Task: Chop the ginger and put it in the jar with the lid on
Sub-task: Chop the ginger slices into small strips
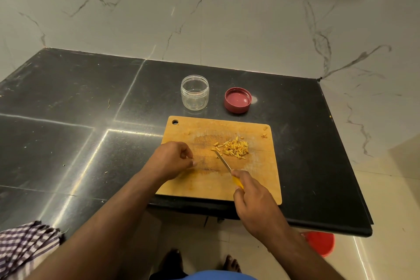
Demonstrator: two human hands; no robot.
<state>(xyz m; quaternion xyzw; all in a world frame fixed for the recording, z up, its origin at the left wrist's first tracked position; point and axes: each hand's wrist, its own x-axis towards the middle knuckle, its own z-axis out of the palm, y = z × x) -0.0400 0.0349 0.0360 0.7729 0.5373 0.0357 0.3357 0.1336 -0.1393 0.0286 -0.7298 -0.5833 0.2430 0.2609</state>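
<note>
Black stone counter (68, 102) (marble-veined wall (227, 18) behind); cutting board (204, 186) near its edge.

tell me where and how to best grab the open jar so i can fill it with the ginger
Judging by its pose, grip the jar around its clear side wall, below the threaded neck, coming from the left, the side away from the lid. It stands upright with its mouth open, so a side hold likely keeps the opening free for the chopped ginger.
</note>
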